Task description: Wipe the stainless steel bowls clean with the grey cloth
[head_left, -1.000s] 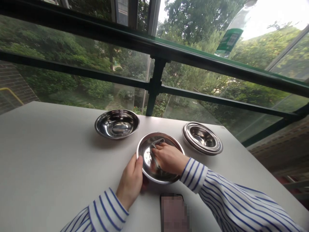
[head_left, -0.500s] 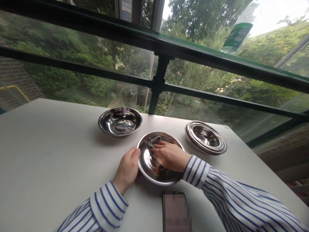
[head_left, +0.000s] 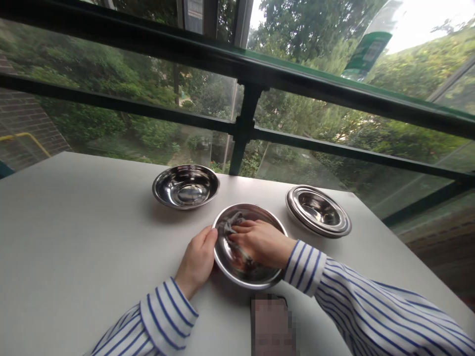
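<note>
A shiny steel bowl (head_left: 237, 274) sits tilted on the white table near the middle. My left hand (head_left: 197, 257) grips its left rim, thumb over the edge and the other fingers underneath, out of sight. Inside the bowl, my right hand (head_left: 261, 242) presses a grey cloth (head_left: 233, 222) against the inner wall. The cloth pokes out past the fingertips, and the rest of it lies hidden beneath the hand.
Another steel bowl (head_left: 186, 188) stands at the back left, and a stack of steel bowls (head_left: 319, 212) at the back right. A phone (head_left: 272, 326) lies at the table's (head_left: 92, 237) front edge. Behind, a bottle (head_left: 367, 52) stands on the green window rail (head_left: 297, 74).
My right hand and the cloth have shifted slightly inside the bowl, with the cloth further left. My left hand keeps its hold on the rim.
</note>
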Motion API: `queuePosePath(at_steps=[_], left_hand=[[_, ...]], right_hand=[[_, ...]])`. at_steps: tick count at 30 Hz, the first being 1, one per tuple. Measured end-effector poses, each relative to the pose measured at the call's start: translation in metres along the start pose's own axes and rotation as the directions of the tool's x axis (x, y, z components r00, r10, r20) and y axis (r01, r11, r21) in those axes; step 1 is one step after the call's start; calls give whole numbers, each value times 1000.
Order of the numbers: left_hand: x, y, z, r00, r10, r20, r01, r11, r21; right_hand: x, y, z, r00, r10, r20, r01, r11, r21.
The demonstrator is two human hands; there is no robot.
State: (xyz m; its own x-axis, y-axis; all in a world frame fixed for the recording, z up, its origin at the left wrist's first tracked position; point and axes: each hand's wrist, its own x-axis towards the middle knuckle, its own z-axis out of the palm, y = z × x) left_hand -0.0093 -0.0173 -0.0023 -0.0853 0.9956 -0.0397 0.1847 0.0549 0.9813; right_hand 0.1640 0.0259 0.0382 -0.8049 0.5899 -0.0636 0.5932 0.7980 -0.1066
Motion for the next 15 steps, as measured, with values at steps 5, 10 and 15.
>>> queuePosePath(at_steps=[5, 10, 15], left_hand=[[-1, 1, 2, 1000, -3, -16, 4, 1000, 30], [-6, -2, 5, 998, -34, -56, 36, 999, 32], [-19, 0, 6, 988, -154, -15, 152, 985, -78]], right_hand=[[3, 9, 2, 998, 51, -30, -50, 999, 8], [6, -7, -1, 995, -96, 3, 96, 994, 58], [-18, -11, -11, 970, -225, 88, 214, 969, 125]])
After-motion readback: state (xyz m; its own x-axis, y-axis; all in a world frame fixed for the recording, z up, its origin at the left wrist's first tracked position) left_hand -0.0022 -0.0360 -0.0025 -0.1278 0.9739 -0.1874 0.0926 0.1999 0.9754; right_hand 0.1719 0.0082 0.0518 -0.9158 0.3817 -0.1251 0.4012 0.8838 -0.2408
